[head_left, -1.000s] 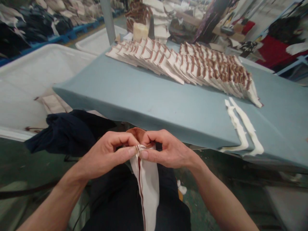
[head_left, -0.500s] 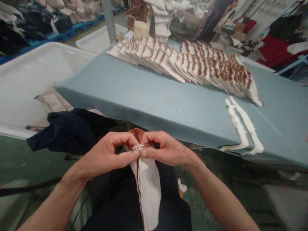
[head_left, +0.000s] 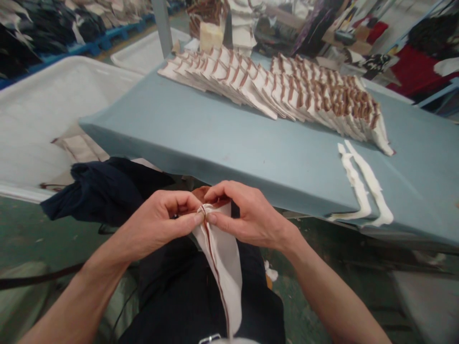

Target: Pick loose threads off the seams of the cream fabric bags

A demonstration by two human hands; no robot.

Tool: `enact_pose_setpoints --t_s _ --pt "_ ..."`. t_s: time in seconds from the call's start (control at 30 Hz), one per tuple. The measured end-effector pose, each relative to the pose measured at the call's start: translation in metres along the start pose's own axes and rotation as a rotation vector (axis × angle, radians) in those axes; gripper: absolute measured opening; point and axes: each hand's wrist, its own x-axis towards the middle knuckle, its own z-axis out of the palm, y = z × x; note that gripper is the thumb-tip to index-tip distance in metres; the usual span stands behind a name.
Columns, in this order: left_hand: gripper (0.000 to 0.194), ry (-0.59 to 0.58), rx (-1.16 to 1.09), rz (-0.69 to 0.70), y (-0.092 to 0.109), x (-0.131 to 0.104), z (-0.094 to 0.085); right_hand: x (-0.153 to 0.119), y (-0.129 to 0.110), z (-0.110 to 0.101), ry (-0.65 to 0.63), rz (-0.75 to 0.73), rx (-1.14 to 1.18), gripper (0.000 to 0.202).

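Over my lap I hold a white cloth piece with a dark brown line along its seam; a brown part shows behind its upper end. My left hand pinches the gathered top of this cloth between thumb and fingers. Close beside it, my right hand grips the same top edge, its thumb almost touching the left thumb and its index finger arched over the cloth. From there the cloth hangs down against my dark clothing. The fingertips partly hide the fold.
Ahead stands a blue-covered table. On it lie overlapping rows of white and brown cloth pieces and two white strips near the front edge. A white bin is at left, with dark blue cloth beside it.
Both hands have risen slightly with the cloth. My right index finger has lifted and arches more over the top, and the hanging end has swung a little right.
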Motion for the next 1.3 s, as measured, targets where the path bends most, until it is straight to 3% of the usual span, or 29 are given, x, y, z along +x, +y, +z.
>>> enact_pose_setpoints --t_s 0.17,0.3,0.57,0.7,0.87,1.03,1.13,1.23,1.3 --pt "0.02 0.065 -0.044 -0.026 0.002 -0.001 0.006 -0.002 -0.014 0.001 0.178 -0.118 -0.181 0.006" --pt "0.017 0.089 -0.011 0.008 0.003 -0.001 0.008 -0.007 -0.021 0.003 0.251 -0.121 -0.274 0.005" --pt "0.018 0.071 0.04 0.0 -0.004 -0.003 0.009 -0.013 -0.015 0.009 0.188 0.003 -0.3 0.007" --pt "0.021 0.072 0.095 -0.004 -0.004 -0.003 0.01 -0.014 -0.017 0.009 0.134 0.0 -0.468 0.013" --pt "0.023 0.11 0.232 0.086 -0.001 -0.001 0.012 -0.015 -0.014 0.014 0.127 -0.008 -0.624 0.02" --pt "0.025 0.11 0.318 0.134 -0.002 0.001 0.015 -0.013 -0.002 0.017 0.128 0.094 -0.335 0.009" --pt "0.02 0.241 0.452 0.206 -0.003 0.0 0.017 -0.012 0.003 0.015 0.087 0.187 -0.12 0.008" --pt "0.014 0.362 0.563 0.271 -0.003 -0.006 0.022 -0.013 0.005 0.014 0.089 0.217 -0.076 0.008" --pt "0.013 0.335 0.552 0.264 -0.003 -0.01 0.026 -0.014 0.005 0.013 0.1 0.204 -0.102 0.009"
